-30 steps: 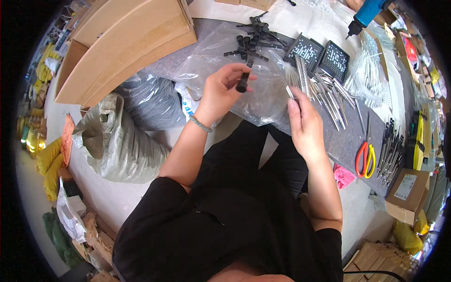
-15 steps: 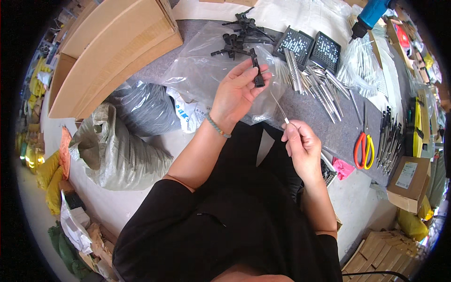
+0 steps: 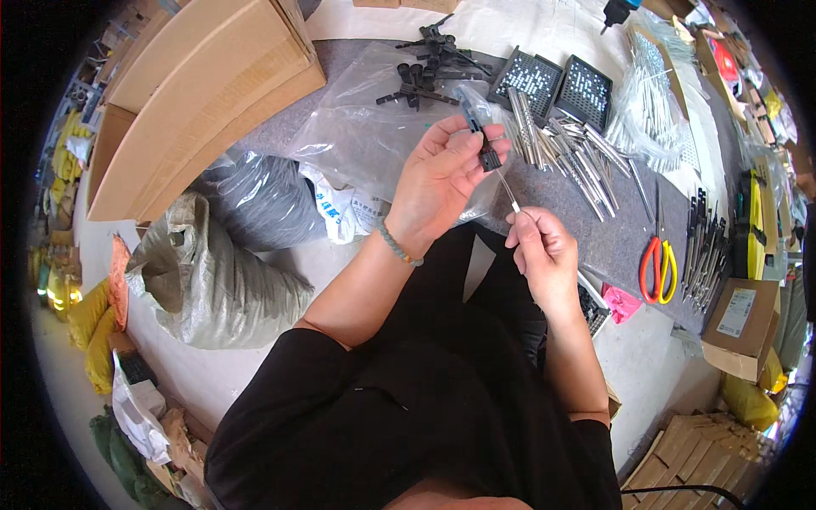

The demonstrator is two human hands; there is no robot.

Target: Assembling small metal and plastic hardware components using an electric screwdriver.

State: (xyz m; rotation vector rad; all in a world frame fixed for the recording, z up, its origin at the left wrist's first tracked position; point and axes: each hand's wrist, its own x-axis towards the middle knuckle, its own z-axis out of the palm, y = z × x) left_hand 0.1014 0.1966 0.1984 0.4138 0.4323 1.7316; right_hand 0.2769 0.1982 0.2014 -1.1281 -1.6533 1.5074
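Observation:
Between the thumb and fingers of my left hand point(image 3: 444, 174) is a black plastic part point(image 3: 490, 158) with a wider, ridged lower end. My right hand point(image 3: 544, 251) pinches a thin metal rod point(image 3: 507, 189) with a whitish sleeve close to my fingertips. The rod's far tip meets the lower end of the black part; whether it sits inside cannot be made out. More black plastic parts point(image 3: 416, 89) lie in a pile on clear plastic sheeting point(image 3: 348, 127) beyond my left hand.
Metal tubes point(image 3: 586, 161) lie right of my hands, near two black trays point(image 3: 586, 92) of small pieces. Red-and-yellow-handled scissors point(image 3: 656, 270) and dark rods point(image 3: 704, 255) lie farther right. A cardboard box point(image 3: 204, 102) stands at left, above a woven sack point(image 3: 217, 280). A power driver point(image 3: 619, 10) hangs at top.
My left hand has moved right and slightly down with the black part, its lower end turning toward the rod. Rod tip and part now meet; they were apart before.

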